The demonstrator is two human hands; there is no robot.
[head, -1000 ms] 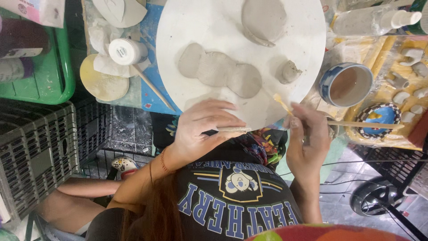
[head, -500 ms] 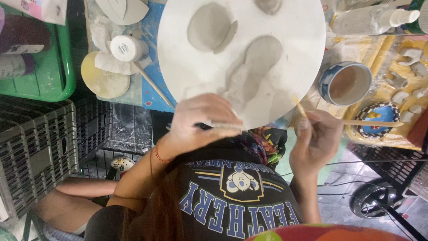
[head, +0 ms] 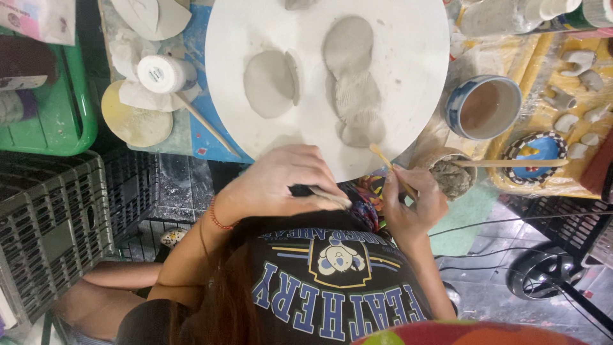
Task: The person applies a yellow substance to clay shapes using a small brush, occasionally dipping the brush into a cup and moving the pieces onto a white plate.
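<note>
A white round board (head: 421,57) carries flat grey clay pieces: a round disc (head: 269,83) and a long textured strip (head: 355,83). My left hand (head: 281,185) curls over the board's near rim, with a thin stick under its fingers. My right hand (head: 412,204) pinches a wooden stick tool (head: 388,165). The tool's tip rests at the board's edge, just below the textured strip.
Right of the board stand a blue-rimmed cup of brown water (head: 482,107), a clay-filled pot (head: 452,177) and a patterned bowl (head: 541,148) with a stick across it. On the left are a white jar (head: 159,73), a green tray (head: 60,121) and grey crates (head: 51,223).
The board has turned counter-clockwise under my left hand, carrying the clay disc to the left and the long strip upright. My right hand has brought the stick tool to the board's edge.
</note>
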